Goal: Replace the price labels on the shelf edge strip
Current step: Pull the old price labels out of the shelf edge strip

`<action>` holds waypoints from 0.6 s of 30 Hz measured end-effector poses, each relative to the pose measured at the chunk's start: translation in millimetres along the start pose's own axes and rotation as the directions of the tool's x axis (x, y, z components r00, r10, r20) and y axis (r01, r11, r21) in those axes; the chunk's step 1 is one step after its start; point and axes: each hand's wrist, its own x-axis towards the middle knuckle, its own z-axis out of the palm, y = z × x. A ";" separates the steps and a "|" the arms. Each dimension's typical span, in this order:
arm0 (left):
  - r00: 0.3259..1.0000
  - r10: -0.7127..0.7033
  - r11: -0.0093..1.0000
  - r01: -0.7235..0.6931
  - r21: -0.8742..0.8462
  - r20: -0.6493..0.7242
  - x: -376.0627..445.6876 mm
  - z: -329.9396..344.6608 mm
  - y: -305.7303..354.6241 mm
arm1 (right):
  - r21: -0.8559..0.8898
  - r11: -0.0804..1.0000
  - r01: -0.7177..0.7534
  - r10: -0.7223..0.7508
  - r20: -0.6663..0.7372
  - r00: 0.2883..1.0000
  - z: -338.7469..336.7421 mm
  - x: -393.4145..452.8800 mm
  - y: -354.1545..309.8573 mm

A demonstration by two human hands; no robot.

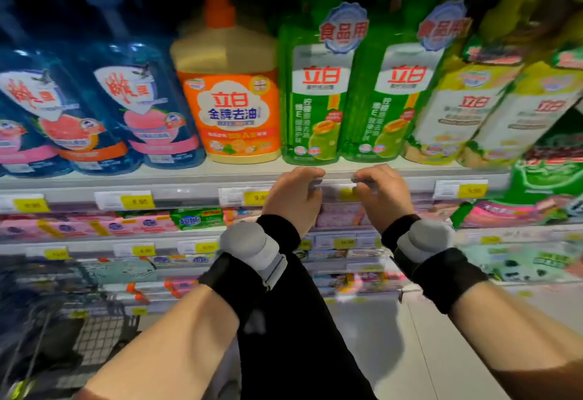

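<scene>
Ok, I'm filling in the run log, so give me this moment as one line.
left hand: pinching shelf edge strip | right hand: pinching strip | price label: between hands, below green bottles

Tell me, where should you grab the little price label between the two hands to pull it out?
Probably by its top edge, coming from the front and above. The price label sits flat in the shelf edge strip, below the green bottles. The left hand and right hand already pinch at the strip's top lip on either side.
</scene>
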 end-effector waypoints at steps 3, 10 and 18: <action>0.999 0.010 0.999 -0.012 0.046 0.034 8.1 9.5 9.1 | -0.056 0.995 -0.081 0.077 -0.066 0.995 -18.3 3.7 18.7; 0.988 0.114 0.986 -0.126 0.112 0.102 21.7 40.8 34.9 | -0.259 0.949 -0.178 0.156 -0.105 0.982 -52.5 2.5 70.8; 0.966 0.224 0.959 -0.241 0.146 0.126 30.8 66.3 52.6 | -0.542 0.838 0.058 -0.087 -0.028 0.996 -66.4 -2.3 95.2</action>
